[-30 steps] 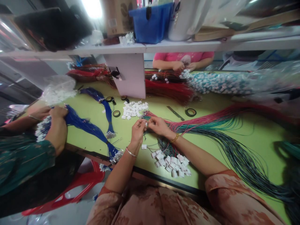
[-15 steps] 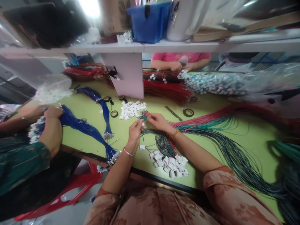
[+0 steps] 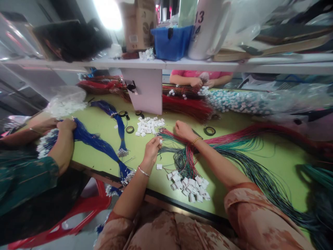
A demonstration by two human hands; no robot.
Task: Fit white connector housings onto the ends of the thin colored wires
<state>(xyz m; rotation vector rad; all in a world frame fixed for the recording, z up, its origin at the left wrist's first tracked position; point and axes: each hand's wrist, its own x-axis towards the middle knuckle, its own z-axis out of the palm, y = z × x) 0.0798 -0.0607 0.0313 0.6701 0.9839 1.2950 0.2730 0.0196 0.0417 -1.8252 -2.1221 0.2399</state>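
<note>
My left hand (image 3: pixel 152 150) pinches a small white plastic connector (image 3: pixel 160 141) between thumb and fingertips. To its right, my right hand (image 3: pixel 183 131) is curled over the bundle of red, green and black wires (image 3: pixel 169 135); whatever its fingers hold is hidden. A pile of loose white connectors (image 3: pixel 148 126) lies just beyond my left hand. Nearer my body, wires with white connectors on their ends (image 3: pixel 192 185) form a cluster below my right forearm. One single white connector (image 3: pixel 159 167) rests on the table close to my left wrist.
Black tape rolls (image 3: pixel 209 131) and a partly covered dark blade-like tool (image 3: pixel 197 133) lie beyond my right hand. At left, a co-worker's hands (image 3: pixel 66 125) handle blue wires (image 3: pixel 96 146). A shelf (image 3: pixel 109 65) with a blue bin (image 3: pixel 171 43) crosses above the table.
My right hand has moved a little to the right, away from my left hand, and its fingers have turned. My left hand keeps the white connector. The whole view has tilted up slightly.
</note>
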